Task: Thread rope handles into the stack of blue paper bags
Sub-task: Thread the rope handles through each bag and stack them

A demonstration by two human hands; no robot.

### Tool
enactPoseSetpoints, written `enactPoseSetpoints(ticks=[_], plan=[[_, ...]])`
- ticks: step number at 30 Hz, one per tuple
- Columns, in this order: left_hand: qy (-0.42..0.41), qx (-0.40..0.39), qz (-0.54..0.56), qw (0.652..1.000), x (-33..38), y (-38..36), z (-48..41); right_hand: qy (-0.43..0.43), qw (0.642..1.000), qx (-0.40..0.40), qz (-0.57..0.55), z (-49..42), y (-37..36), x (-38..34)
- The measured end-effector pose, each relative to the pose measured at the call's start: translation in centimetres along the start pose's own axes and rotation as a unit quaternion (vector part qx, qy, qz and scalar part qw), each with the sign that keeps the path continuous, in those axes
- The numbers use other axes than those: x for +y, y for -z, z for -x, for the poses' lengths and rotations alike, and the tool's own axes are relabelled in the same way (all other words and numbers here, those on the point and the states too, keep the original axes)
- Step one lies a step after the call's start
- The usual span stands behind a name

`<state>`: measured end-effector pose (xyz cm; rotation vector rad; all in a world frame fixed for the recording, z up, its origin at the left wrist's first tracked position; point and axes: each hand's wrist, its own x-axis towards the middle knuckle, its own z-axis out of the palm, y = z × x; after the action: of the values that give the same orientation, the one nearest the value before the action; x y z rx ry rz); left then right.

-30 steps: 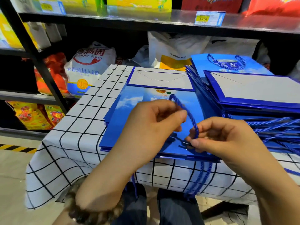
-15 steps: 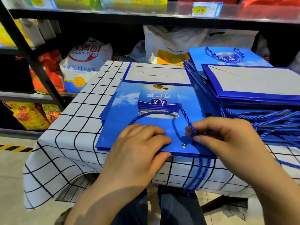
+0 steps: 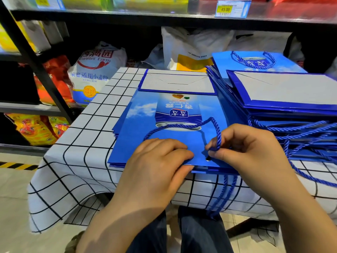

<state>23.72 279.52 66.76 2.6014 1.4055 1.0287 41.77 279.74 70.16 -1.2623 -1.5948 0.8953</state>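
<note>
One limp rope (image 3: pixel 217 131), pinched near its tip by curled fingers of the right hand (image 3: pixel 253 148) just above the eyelet (image 3: pixel 208 158) of the top bag (image 3: pixel 140 130), probably threads best held close to that tip, while the left hand (image 3: pixel 156 161) presses the light, stiff bag with relaxed fingers at the near edge of the surface (image 3: pixel 87 143).

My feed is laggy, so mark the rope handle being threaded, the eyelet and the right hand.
rope handle (image 3: pixel 175 126), head view, middle of its loop.
eyelet (image 3: pixel 208 158), head view, its dark centre.
right hand (image 3: pixel 255 150), head view, back of the hand.
</note>
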Motion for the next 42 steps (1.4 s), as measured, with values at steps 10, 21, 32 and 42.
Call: enactPoseSetpoints(ticks=[10, 21, 32, 42], plan=[[0.006, 0.039, 0.028, 0.999, 0.9, 1.0, -1.1, 0.088, 0.974, -0.074, 0.196, 1.3, 0.9, 0.4], [0.069, 0.036, -0.113, 0.991, 2.9, -0.3, -0.8, 0.096, 0.979, 0.003, 0.178, 0.8, -0.6, 0.5], [0.023, 0.007, -0.118, 0.993, 2.9, -0.7, -0.5, 0.110, 0.973, 0.000, 0.202, 0.9, -0.5, 0.9], [0.026, 0.107, -0.046, 0.993, 1.4, -1.0, 0.5, 0.104, 0.942, -0.156, 0.280, 0.6, 0.0, 0.6]])
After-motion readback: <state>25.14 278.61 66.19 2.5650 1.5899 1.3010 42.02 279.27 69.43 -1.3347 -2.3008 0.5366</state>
